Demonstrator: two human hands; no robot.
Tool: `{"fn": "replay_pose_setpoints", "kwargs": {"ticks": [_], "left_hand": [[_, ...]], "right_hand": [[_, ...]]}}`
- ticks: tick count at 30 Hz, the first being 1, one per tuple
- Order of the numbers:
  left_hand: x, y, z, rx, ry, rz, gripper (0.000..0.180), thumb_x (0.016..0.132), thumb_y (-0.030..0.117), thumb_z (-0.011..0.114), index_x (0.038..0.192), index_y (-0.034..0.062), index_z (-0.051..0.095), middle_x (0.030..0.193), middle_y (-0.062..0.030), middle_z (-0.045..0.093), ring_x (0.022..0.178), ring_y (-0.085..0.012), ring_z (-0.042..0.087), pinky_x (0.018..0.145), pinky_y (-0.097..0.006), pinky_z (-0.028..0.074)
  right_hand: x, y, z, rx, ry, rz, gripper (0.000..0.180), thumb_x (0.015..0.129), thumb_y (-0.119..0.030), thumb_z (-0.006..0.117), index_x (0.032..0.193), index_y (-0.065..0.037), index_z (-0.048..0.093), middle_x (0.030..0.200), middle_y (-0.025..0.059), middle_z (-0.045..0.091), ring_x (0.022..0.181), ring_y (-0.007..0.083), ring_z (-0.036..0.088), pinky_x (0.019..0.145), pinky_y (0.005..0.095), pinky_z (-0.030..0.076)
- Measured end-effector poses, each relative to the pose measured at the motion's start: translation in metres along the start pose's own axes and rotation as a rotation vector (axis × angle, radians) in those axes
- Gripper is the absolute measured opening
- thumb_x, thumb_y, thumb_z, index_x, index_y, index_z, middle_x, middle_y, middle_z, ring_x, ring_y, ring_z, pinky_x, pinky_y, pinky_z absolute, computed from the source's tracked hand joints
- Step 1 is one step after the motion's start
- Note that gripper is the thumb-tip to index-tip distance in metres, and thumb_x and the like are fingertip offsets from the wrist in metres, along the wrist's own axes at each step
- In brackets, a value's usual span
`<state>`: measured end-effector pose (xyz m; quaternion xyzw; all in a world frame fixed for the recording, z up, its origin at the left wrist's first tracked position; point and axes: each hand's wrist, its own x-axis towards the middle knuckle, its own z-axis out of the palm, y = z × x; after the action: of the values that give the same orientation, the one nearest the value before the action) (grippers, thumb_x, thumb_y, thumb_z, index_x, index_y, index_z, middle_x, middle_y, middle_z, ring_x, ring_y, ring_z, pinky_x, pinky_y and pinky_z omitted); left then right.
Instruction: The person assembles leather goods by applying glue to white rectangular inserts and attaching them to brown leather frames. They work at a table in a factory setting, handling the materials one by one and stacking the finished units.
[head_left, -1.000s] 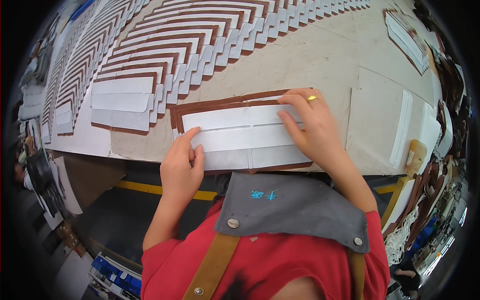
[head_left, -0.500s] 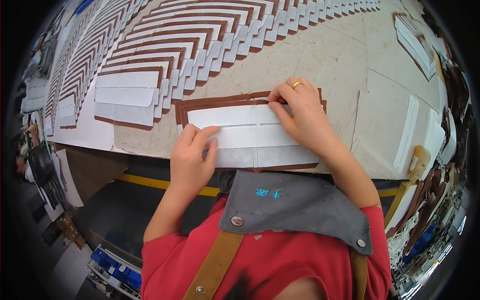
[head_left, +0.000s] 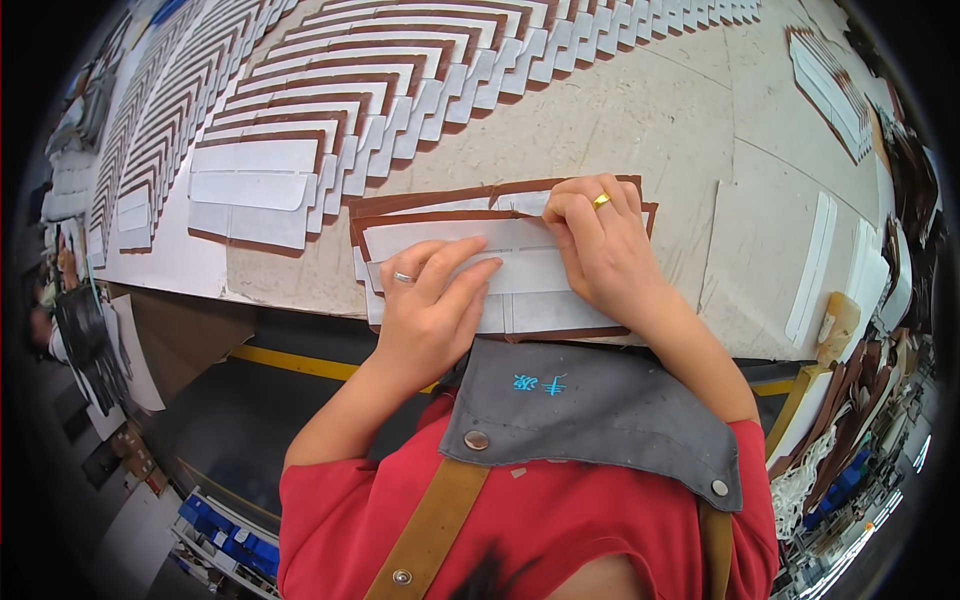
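A rectangular brown leather-like panel faced with white sheeting [head_left: 535, 271] lies at the centre of the frame, by the near edge of a broad, pale, scuffed worktable [head_left: 670, 150], in the head view. Under it sits a second brown-edged piece, whose dark upper border [head_left: 420, 200] shows just beyond the panel's top edge, with a thin wedge of white between the two.

The person's left hand [head_left: 428, 308], a silver-coloured ring on one finger, reaches in from the lower left, fingers stretched out and slightly parted, tips touching the white face near its middle and clasping nothing that can be seen. The right hand [head_left: 605, 245], wearing a gold-coloured ring, bends its fingers close together at the panel's top edge, right of centre; whether they pinch that edge cannot be told, as the tips are partly hidden.

Across the upper left, overlapping rows of similar brown-and-white pieces [head_left: 250, 190] run up the tabletop. A smaller fanned stack [head_left: 830, 95] lies at the upper right; below it, long narrow white strips [head_left: 812, 265] rest near a yellowish translucent lump [head_left: 838, 318]. A dark grey apron flap with metal studs [head_left: 600, 410] hangs over a red short-sleeved shirt [head_left: 620, 500] at the bottom of the frame.
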<state>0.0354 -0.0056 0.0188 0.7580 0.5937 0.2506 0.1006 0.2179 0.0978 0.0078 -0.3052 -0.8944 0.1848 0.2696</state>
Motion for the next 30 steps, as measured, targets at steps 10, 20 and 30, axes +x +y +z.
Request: {"fn": "replay_pose_setpoints", "kwargs": {"ticks": [10, 20, 30], "left_hand": [[0.001, -0.002, 0.008, -0.053, -0.095, 0.018, 0.027, 0.073, 0.001, 0.061, 0.099, 0.0085, 0.064, 0.120, -0.0057, 0.054, 0.118, -0.0256, 0.043, 0.099, -0.040, 0.029], [0.006, -0.001, 0.005, -0.066, -0.225, 0.026, 0.041, 0.076, -0.003, 0.053, 0.115, 0.0074, 0.057, 0.129, -0.0076, 0.050, 0.126, -0.0256, 0.040, 0.106, -0.046, 0.024], [0.007, -0.002, 0.005, -0.065, -0.275, -0.006, 0.040, 0.077, -0.002, 0.052, 0.116, 0.0090, 0.057, 0.131, -0.0037, 0.049, 0.127, -0.0224, 0.038, 0.108, -0.048, 0.018]], "right_hand": [[-0.018, -0.011, 0.007, 0.032, -0.047, -0.039, 0.025, 0.074, -0.005, 0.054, 0.099, -0.004, 0.057, 0.107, 0.0065, 0.057, 0.102, 0.0233, 0.053, 0.087, 0.0346, 0.041], [-0.023, -0.012, 0.010, -0.024, -0.002, -0.022, 0.019, 0.073, -0.004, 0.055, 0.092, -0.004, 0.056, 0.098, 0.0042, 0.056, 0.095, 0.0201, 0.055, 0.082, 0.0339, 0.042], [-0.037, -0.020, -0.007, -0.086, -0.350, 0.128, 0.054, 0.085, -0.025, 0.054, 0.133, -0.007, 0.039, 0.142, 0.0071, 0.034, 0.134, 0.0210, 0.028, 0.109, 0.0399, 0.022]]}}
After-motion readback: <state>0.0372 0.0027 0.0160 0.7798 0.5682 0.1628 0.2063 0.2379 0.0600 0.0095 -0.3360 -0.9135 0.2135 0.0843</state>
